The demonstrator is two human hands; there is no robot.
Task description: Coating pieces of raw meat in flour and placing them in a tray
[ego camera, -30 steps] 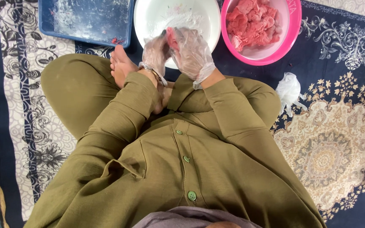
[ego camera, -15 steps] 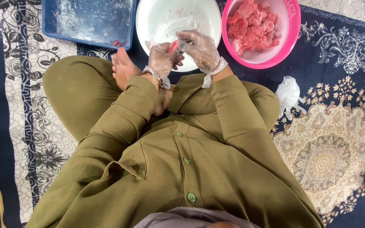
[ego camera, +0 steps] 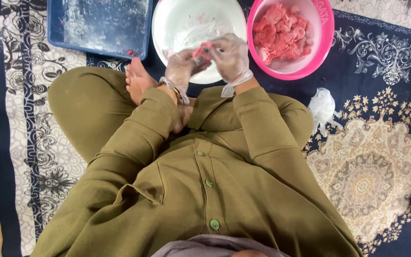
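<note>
Head view: meat piece (ego camera: 202,49) between left hand (ego camera: 181,69) and right hand (ego camera: 231,54), long axis unclear.

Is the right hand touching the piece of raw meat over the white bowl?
Touching. The head view shows the right hand and left hand pinching the piece of raw meat above the white bowl.

tray (ego camera: 72,28) left, meat bowl (ego camera: 327,43) right
</note>
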